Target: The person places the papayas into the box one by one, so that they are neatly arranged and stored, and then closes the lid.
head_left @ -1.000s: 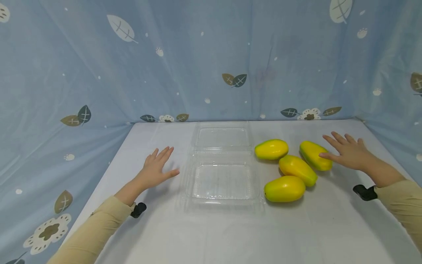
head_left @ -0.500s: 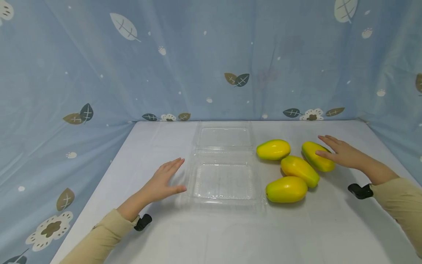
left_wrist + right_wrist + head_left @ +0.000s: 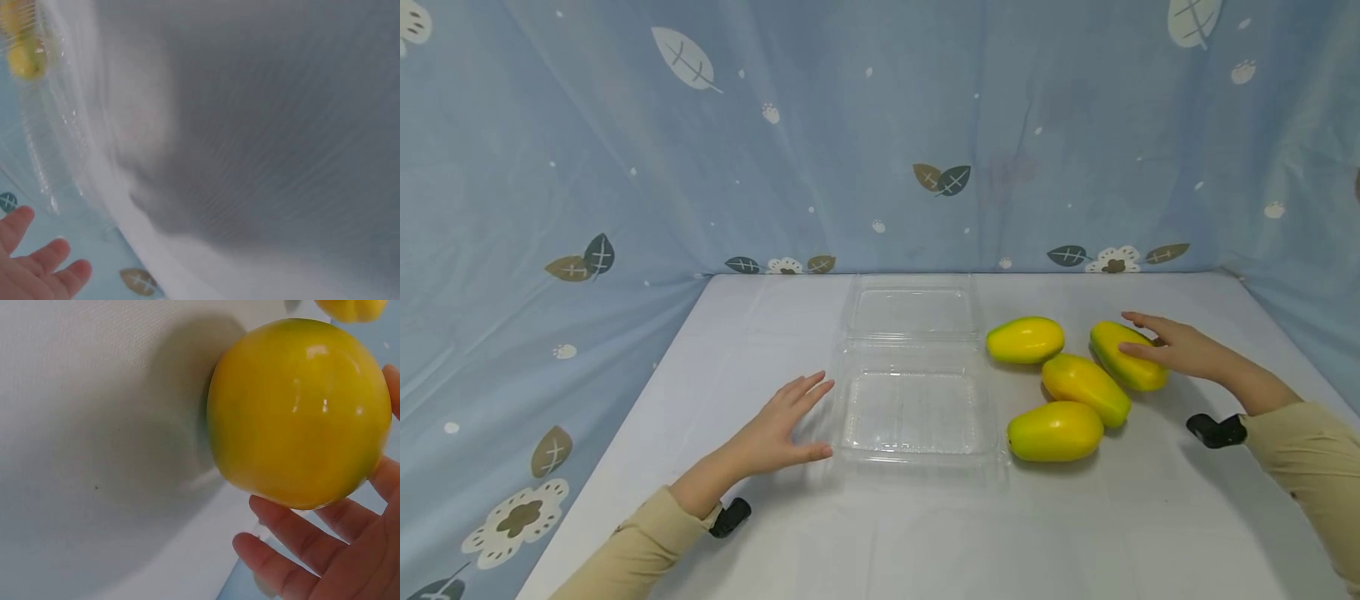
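At the right of the head view, my right hand [image 3: 1187,348] hovers close over the far-right yellow-green papaya [image 3: 1117,354], its thumb and fingers spread on either side. The right wrist view shows this papaya [image 3: 300,415] large, with fingertips right at its lower edge. A clear plastic clamshell box [image 3: 913,461] lies unfolded at the middle, its lid [image 3: 912,312] flat toward the back. My left hand [image 3: 775,429] is at the box's left edge, fingers apart and holding nothing. In the left wrist view, only some left fingers [image 3: 44,262] show at the lower left corner.
Left of the far-right papaya lie a back papaya [image 3: 1026,340], a middle papaya [image 3: 1086,389] and a front papaya [image 3: 1056,432], close together beside the box. A white cloth [image 3: 925,542] covers the table. A blue patterned curtain [image 3: 835,142] hangs behind and at the sides.
My left hand has moved right and nearer to me, up to the box's edge. My right hand has shifted left and lower over the far-right papaya, its fingers drawing closer around it.
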Motion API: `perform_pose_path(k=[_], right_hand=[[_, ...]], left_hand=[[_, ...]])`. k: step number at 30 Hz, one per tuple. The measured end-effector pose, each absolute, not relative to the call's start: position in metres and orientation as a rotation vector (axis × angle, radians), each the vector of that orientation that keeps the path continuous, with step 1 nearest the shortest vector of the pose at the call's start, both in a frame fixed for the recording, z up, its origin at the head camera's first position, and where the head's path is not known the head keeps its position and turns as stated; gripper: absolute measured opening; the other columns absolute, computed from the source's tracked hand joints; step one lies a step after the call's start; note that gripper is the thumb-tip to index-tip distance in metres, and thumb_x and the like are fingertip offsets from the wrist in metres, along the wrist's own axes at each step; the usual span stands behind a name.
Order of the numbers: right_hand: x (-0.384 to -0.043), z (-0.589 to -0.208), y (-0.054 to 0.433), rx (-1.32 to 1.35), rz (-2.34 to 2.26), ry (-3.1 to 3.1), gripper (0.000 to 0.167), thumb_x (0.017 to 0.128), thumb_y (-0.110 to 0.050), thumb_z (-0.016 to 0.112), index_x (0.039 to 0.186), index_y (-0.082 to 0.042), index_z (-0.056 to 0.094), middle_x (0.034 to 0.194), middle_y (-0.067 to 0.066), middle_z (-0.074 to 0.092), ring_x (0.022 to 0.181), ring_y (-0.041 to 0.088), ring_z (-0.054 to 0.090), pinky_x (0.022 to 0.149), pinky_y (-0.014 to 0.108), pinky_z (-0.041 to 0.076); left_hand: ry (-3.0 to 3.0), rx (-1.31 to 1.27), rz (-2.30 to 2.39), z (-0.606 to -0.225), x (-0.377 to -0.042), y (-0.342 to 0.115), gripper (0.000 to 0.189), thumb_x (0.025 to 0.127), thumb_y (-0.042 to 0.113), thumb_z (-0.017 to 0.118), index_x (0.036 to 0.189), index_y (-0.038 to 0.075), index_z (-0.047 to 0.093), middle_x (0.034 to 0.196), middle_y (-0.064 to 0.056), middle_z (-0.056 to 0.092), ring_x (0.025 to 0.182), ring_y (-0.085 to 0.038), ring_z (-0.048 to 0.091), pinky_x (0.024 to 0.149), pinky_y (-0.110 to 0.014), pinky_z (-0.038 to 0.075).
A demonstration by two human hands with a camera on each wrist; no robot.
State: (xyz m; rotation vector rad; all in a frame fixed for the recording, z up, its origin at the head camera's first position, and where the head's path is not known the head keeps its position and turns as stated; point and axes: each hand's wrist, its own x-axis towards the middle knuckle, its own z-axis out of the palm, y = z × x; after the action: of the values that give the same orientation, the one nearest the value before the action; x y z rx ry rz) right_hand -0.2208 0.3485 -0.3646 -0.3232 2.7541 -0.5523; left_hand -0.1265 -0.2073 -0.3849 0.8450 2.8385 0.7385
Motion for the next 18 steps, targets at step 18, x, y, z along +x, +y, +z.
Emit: perform_pose_path(k=[18], right_hand=[[-0.212, -0.376, 0.369, -0.157, -0.697, 2.639, 0.085, 0.092, -0.049, 0.044, 0.143, 0.006, 0.001, 0.132, 0.044, 0.020, 0.112, 0.058, 0.031, 0.085, 0.068, 0.032]], left_hand=[[2.783, 0.868, 0.801, -0.392, -0.125, -0.209, 0.075, 0.078, 0.038, 0.069, 0.140, 0.009, 0.037, 0.150, -0.010, 0.023, 0.134, -0.042, 0.018, 0.098, -0.064, 0.026]])
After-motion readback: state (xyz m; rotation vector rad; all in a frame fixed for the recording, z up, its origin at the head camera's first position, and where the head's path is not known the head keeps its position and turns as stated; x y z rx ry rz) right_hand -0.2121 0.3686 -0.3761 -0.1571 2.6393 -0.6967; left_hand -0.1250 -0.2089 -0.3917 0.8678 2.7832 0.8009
